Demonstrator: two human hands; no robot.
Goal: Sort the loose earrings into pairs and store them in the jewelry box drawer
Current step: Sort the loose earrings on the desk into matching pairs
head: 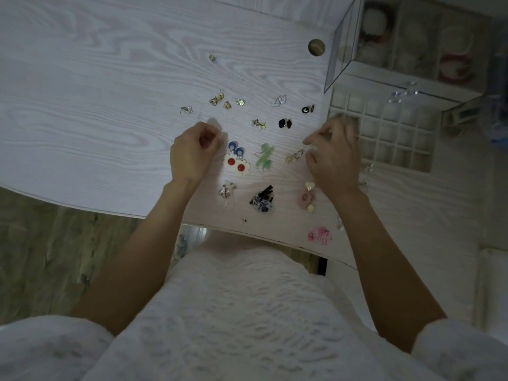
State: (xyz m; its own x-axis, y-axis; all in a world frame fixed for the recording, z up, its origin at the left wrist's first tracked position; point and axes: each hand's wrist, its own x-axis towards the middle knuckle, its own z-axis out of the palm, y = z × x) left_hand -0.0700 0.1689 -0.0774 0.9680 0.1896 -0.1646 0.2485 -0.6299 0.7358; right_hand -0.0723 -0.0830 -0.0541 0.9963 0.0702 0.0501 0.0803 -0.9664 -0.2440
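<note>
1. Two hands work over our white wood-grain table [110, 78]. Our left hand [192, 155] has its fingers curled, pinching a small pale earring [220, 135] at the fingertips, just above the tabletop.
2. Our right hand [334, 158] is curled too, with thumb and forefinger close together over a small clear piece [310, 148]; it is blurred, so we cannot tell whether it actually grips it.
3. Between the hands lie the blue earrings [235, 149], touching the white flower pair with red centres [236, 164], and beside them the green pair [264, 158].
4. Just left of our right hand sits a gold chain-like pair [294, 156].
5. Farther up the table lie the black pair [285, 123], gold heart-shaped studs [224, 101] and one lone stud [211, 57].
6. Nearer to us lie a black-and-blue patterned pair [262, 200], a pink pair with hearts [307, 198] and bright pink ones [320, 235] by the table edge.
7. The jewelry box drawer [384, 133], a grid of pale compartments, stands pulled out just right of our right hand, below the glass-lidded jewelry box [412, 45].
</note>
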